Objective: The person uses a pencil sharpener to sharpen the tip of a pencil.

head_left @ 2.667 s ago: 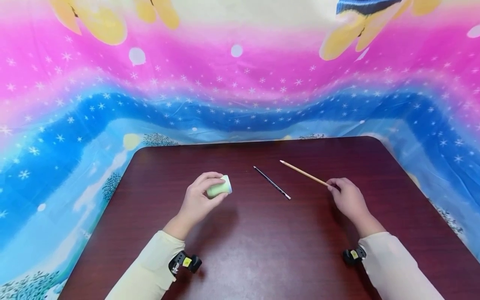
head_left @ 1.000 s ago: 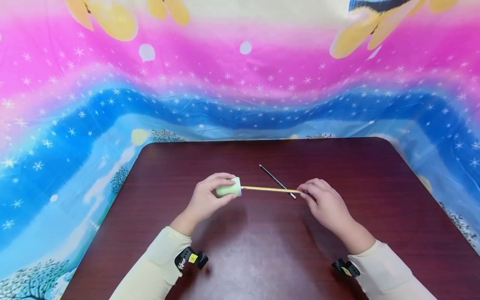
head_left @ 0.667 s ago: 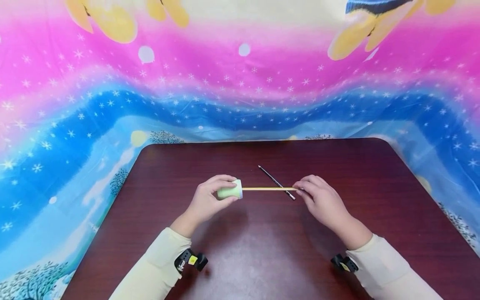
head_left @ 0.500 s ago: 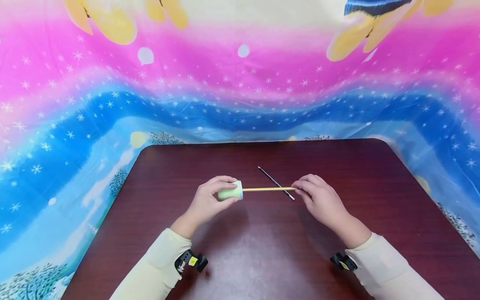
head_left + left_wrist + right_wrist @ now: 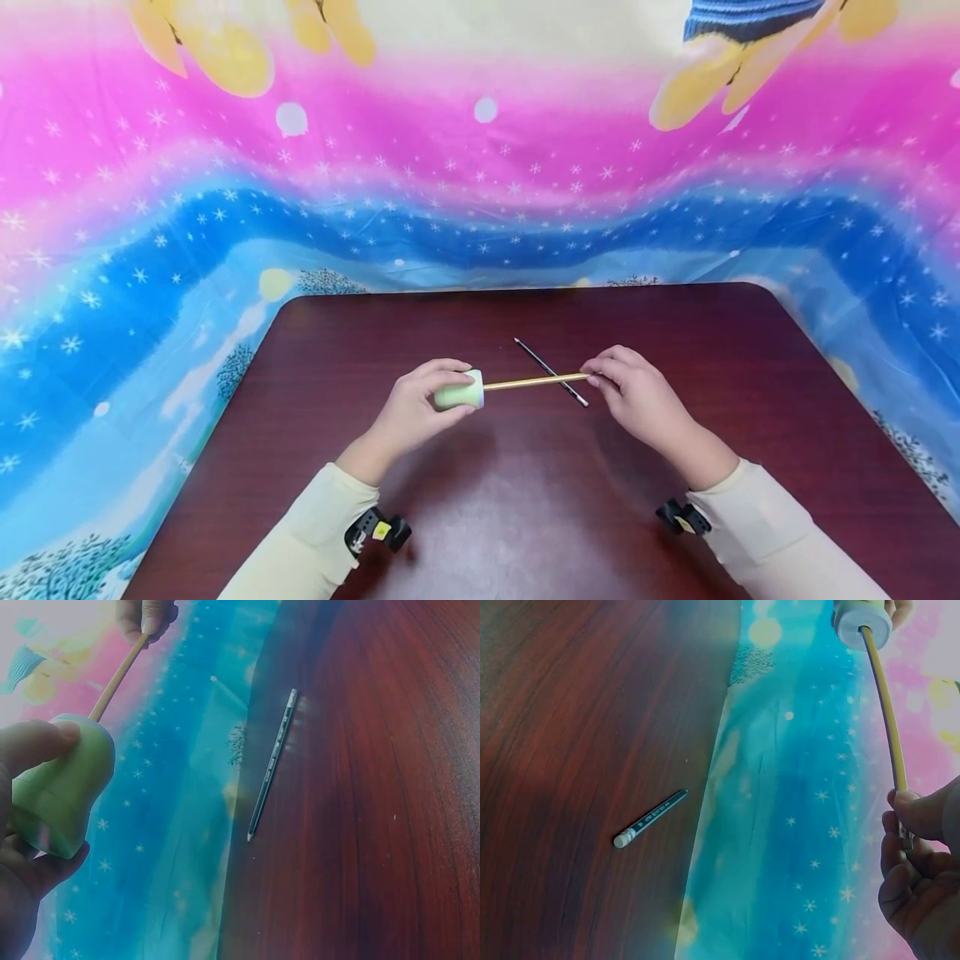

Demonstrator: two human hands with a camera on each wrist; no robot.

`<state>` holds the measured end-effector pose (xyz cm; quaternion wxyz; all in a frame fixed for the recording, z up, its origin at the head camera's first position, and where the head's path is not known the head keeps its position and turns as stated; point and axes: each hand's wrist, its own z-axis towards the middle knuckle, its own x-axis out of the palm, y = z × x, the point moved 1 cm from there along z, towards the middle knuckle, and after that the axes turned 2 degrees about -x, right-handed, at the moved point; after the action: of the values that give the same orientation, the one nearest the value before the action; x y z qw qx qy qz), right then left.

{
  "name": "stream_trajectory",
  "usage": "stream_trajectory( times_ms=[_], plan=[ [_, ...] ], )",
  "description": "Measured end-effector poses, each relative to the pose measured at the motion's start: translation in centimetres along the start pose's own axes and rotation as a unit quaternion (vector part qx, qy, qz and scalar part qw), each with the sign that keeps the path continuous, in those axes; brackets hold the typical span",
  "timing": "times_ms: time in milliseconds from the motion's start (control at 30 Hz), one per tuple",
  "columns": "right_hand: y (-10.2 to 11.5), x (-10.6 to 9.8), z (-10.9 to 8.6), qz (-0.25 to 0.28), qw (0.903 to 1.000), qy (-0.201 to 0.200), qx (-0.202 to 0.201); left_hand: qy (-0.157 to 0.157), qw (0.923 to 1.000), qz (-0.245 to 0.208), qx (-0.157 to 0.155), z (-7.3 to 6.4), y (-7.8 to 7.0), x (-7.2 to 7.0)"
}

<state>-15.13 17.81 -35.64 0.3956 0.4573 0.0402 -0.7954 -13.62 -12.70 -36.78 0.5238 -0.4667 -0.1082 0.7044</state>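
A light green pencil sharpener (image 5: 457, 393) with a white end is gripped by my left hand (image 5: 405, 410), thumb below and fingers above, over the table. Between the thumb and fingers of my right hand (image 5: 647, 408) a yellow pencil (image 5: 531, 383) is pinched near its back end. Seen in the right wrist view, the far end of the yellow pencil (image 5: 889, 720) sits in a hole in the white face of the sharpener (image 5: 864, 628). How deep it reaches is hidden. The pencil slopes slightly up towards my right hand.
A dark pencil (image 5: 536, 359) with a white end lies slantwise on the dark red-brown table (image 5: 525, 517), behind and below the yellow one. A patterned pink and blue cloth (image 5: 420, 167) hangs behind the table and round its sides.
My right hand has come left with the yellow pencil, bringing its tip into the sharpener. Lately the right hand has risen a little, tilting the pencil. The left hand keeps its grip.
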Motion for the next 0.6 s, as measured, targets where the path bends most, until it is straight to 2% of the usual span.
stream_trajectory(
  times_ms=[467,600],
  plan=[
    [0.03,-0.01,0.18,0.005,0.9999,-0.001,0.016,0.012,0.9999,-0.003,-0.004,-0.04,-0.26,0.06],
    [0.29,0.03,0.20,0.007,0.9996,0.006,0.028,0.003,1.0000,0.001,0.005,0.02,-0.13,0.07]
  ],
)
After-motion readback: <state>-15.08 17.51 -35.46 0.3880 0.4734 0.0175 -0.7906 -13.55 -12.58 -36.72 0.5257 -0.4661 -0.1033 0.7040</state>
